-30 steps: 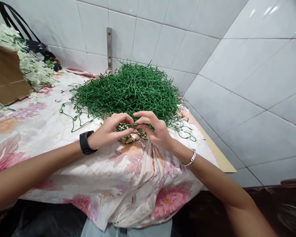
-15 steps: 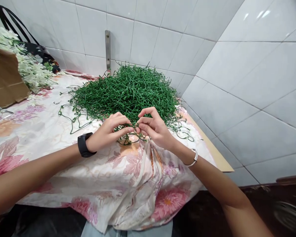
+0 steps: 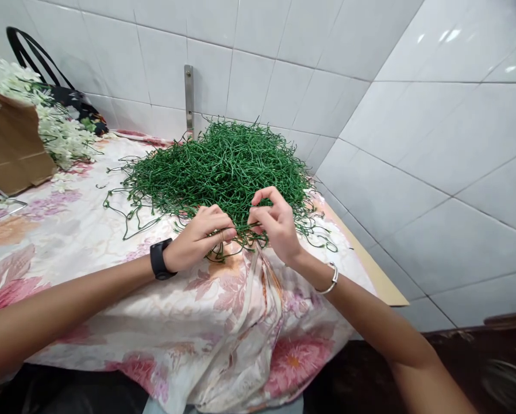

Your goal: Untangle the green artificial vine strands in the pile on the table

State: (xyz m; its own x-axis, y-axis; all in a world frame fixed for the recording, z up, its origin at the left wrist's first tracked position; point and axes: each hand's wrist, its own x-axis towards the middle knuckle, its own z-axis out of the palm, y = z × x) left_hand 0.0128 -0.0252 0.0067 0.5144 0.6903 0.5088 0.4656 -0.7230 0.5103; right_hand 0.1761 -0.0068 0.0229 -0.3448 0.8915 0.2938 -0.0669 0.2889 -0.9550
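Note:
A big tangled heap of thin green plastic stems (image 3: 223, 167) lies on a table under a floral cloth (image 3: 89, 230). At the heap's near edge my left hand (image 3: 201, 238), a black watch on its wrist, pinches a green stem with curled fingers. My right hand (image 3: 275, 224), a silver bangle on its wrist, pinches the same strand close beside it, fingers bent. A loose loop of stem hangs below the two hands.
A brown cardboard box (image 3: 8, 146) and a bunch of white artificial flowers (image 3: 55, 129) sit at the far left, with a black-handled bag (image 3: 64, 92) behind. White tiled walls close the back and right. A metal strip (image 3: 189, 98) is fixed to the back wall.
My two hands have drawn slightly apart and shifted a little right, still pinching the stem. The view has tilted a bit.

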